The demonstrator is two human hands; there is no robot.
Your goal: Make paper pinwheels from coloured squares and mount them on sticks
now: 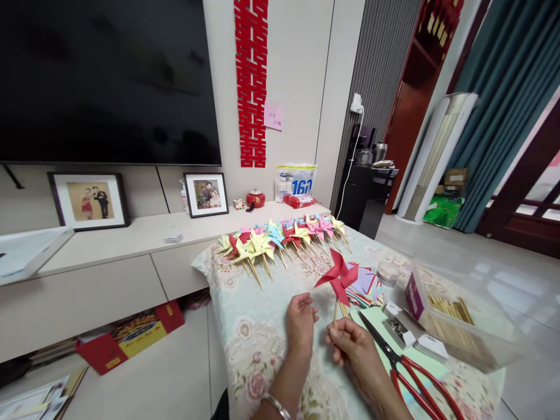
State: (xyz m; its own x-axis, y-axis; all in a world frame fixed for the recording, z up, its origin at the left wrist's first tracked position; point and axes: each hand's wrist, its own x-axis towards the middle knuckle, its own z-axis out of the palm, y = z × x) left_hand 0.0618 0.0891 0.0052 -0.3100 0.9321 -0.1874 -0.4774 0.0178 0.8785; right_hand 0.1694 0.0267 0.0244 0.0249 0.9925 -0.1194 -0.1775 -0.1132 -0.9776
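Observation:
My right hand (352,347) pinches the wooden stick of a red paper pinwheel (339,277) and holds it upright above the cloth. To its left, my left hand (301,318) is raised, fingers loosely curled and apart, with nothing in it. Behind the red pinwheel lies a stack of coloured paper squares (365,286). Scissors (394,357) with red handles rest blades apart on light green paper (420,364), just right of my right hand. Small boxes, one a box of metal fasteners (399,331), stand beside the scissors.
Several finished pinwheels (262,245) lie along the far side of the flowered tablecloth (249,326). A clear plastic bin (485,350) of wooden sticks stands at the right, near a round clear container (387,273). Beyond the table runs a white cabinet (149,233) with framed photos.

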